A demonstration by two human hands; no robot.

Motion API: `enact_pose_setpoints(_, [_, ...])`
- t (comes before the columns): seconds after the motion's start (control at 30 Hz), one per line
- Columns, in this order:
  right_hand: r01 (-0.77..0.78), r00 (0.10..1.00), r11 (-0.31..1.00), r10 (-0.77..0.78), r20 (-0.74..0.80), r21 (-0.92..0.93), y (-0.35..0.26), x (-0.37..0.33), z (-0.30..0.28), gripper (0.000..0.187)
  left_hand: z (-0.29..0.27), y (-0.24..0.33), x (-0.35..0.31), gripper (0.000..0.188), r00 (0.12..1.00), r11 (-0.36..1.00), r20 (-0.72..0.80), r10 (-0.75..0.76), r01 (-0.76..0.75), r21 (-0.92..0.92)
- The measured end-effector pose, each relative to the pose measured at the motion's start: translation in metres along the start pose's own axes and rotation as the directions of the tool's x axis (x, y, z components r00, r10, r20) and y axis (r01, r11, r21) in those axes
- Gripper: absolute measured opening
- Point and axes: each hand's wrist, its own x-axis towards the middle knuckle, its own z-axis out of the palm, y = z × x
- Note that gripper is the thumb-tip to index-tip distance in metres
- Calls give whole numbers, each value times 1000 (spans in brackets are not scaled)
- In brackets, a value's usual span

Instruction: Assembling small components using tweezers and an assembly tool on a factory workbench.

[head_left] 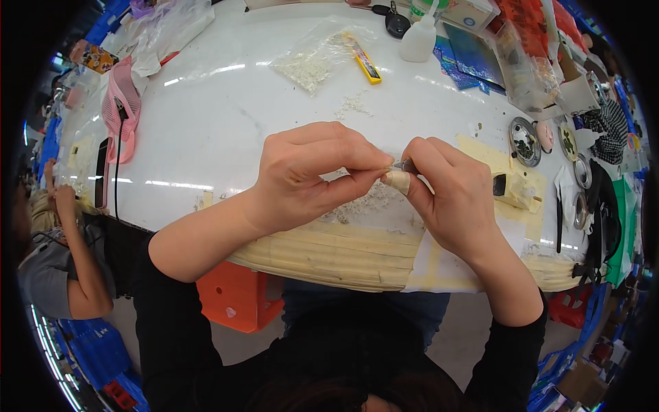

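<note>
My left hand [309,172] is closed in a pinch, thumb and forefinger pressed together; what sits between the tips is too small to name. It meets my right hand [456,196] just above the table. The right hand is closed too, with a small grey metal piece [408,165] showing between its fingers; its kind cannot be made out. Beige tape [398,181] wraps the right thumb. Under the hands lies a scatter of small white bits [371,204], partly hidden by them.
Beyond my hands lie a clear bag of white pieces [309,72] and a yellow tube-like box [367,65]. A white squeeze bottle [419,40] stands farther back. Round metal dishes [525,142] and a beige block [518,189] are right. A co-worker's arm [82,257] is left.
</note>
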Motion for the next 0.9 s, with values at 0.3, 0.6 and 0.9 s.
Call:
enact_pose_setpoints(0.3, [-31, 998, 1000, 31, 52, -4, -3, 0, -5, 21, -1, 0, 1, 23, 1000, 1000, 6, 7, -7, -3])
enact_pose_setpoints(0.6, [45, 997, 999, -44, 60, -23, -6, 0, -6, 22, -2, 2, 0, 21, 1000, 1000, 24, 2, -2, 10])
enact_pose_setpoints(0.9, [-15, 1000, 999, 14, 22, 39, -1, 0, -3, 32, -3, 3, 1, 22, 999, 999, 13, 30, -30, 22])
